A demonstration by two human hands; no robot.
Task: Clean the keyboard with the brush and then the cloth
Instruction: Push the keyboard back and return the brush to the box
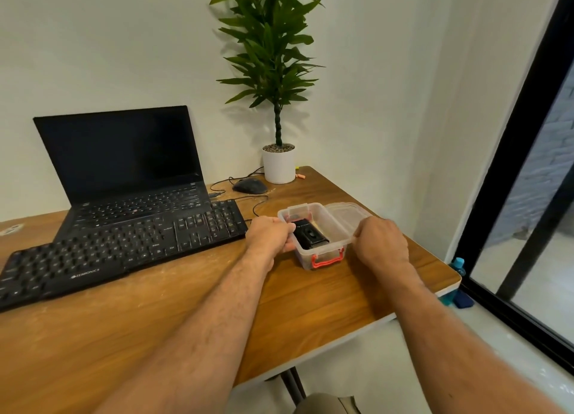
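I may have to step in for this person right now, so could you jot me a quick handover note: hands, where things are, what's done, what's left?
Left hand grips the left side of the clear plastic box with red latches; right hand grips its right side.
The box's lid is open; a black object lies inside. No brush or cloth can be made out.
The black external keyboard lies on the wooden table, leaning on the open laptop.
Done: box opened. Left: brushing, then wiping.

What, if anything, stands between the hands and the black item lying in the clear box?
Nothing visible: the clear box is open, its lid lying behind, and the black item is exposed between the left hand and right hand.
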